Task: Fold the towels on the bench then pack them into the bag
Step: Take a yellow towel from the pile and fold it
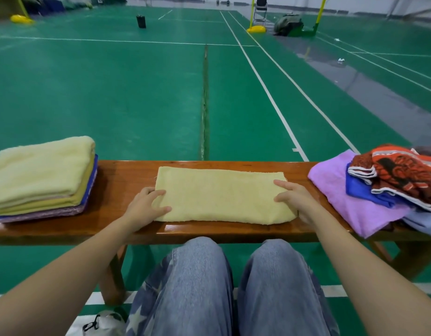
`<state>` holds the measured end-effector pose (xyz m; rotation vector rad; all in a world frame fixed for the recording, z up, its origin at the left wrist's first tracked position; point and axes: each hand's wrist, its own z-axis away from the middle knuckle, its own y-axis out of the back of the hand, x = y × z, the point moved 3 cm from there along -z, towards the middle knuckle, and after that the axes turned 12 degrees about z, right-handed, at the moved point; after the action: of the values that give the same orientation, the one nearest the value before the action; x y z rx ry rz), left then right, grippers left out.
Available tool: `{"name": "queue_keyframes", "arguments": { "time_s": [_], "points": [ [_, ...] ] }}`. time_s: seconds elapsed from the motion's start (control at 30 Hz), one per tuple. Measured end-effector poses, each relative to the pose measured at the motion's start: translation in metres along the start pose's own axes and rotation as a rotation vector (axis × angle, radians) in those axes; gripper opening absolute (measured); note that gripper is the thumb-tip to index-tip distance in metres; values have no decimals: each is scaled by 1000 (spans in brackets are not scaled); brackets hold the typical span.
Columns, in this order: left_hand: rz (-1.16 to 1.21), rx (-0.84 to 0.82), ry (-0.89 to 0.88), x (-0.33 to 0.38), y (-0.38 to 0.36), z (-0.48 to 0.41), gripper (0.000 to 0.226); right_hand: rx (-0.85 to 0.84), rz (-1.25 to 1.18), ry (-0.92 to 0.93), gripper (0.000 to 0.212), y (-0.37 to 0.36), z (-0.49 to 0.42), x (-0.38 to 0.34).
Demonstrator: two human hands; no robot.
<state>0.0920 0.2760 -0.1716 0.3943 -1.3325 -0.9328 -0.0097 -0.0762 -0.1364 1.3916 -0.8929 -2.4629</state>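
A pale yellow towel (221, 195), folded into a long strip, lies flat across the middle of the wooden bench (127, 175). My left hand (146, 204) rests on the strip's left end, fingers laid over its edge. At the right end my right hand (294, 197) lies with straight fingers pressing on the cloth. A neat stack of folded towels (39, 175) sits on the bench's left end. On the right end lies a loose heap of unfolded towels (379, 187): purple, blue, and an orange patterned one. A white bag (103, 323) shows on the floor at the bottom left.
My knees in blue jeans (234, 282) are right below the bench's near edge. Beyond the bench stretches a green court floor (112, 93) with white lines. Far off stand a black cylinder (141, 21), yellow post bases and a chair.
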Motion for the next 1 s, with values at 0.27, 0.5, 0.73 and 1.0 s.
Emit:
{"name": "queue_keyframes", "arguments": {
  "time_s": [0.27, 0.5, 0.73, 1.0],
  "points": [
    [105, -35, -28, -6, 11, 1, 69, 9, 8, 120, 65, -4, 14, -42],
    [494, -32, -69, -16, 11, 13, 72, -12, 55, 280, 73, -42, 20, -107],
    [711, -11, -80, -26, 14, 13, 54, -98, 175, 350, 74, -123, 23, -156],
    [822, 33, -106, -31, 13, 9, 50, -164, 361, 358, 77, -216, 22, -173]
  ]
}}
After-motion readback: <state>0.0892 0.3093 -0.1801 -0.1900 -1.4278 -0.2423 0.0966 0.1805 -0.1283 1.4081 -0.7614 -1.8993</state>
